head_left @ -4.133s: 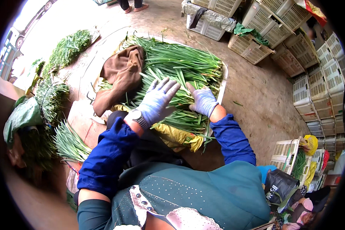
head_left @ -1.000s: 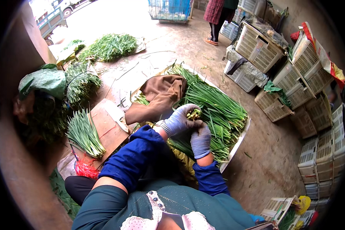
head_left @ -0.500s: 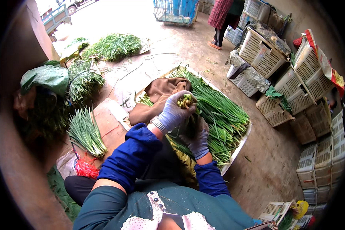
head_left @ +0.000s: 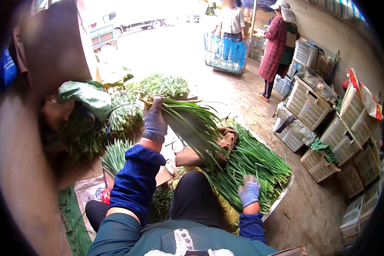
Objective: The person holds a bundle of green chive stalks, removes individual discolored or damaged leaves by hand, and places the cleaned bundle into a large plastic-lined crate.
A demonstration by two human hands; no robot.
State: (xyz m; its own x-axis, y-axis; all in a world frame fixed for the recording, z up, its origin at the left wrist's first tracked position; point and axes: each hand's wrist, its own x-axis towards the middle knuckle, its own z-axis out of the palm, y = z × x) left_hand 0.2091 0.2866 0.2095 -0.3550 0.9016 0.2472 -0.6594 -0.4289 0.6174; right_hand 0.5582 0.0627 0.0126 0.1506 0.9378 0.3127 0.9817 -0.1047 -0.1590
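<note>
My left hand [head_left: 155, 119], in a pale glove, is raised and closed round the stem end of a bunch of garlic chives [head_left: 194, 126]. The long green leaves hang down to the right, over a brown cloth [head_left: 188, 158]. My right hand [head_left: 248, 191], gloved too, touches a large pile of garlic chives [head_left: 264, 160], its fingers slightly apart among the leaves. Left of my left forearm lies another bundle of chives [head_left: 115, 156], partly hidden by my sleeve.
Feathery greens [head_left: 168, 85] lie in heaps farther off, some beneath a green sheet [head_left: 89, 100]. Stacked plastic crates [head_left: 307, 102] line the right wall. A person in a checked red coat [head_left: 274, 51] stands near a blue-lined wire cart [head_left: 226, 53]; other people are behind it.
My left hand has swung up and left with the bunch, whose leaves now stretch out to the right. My right hand has left the bunch and moved right onto the pile. The view has tilted up.
</note>
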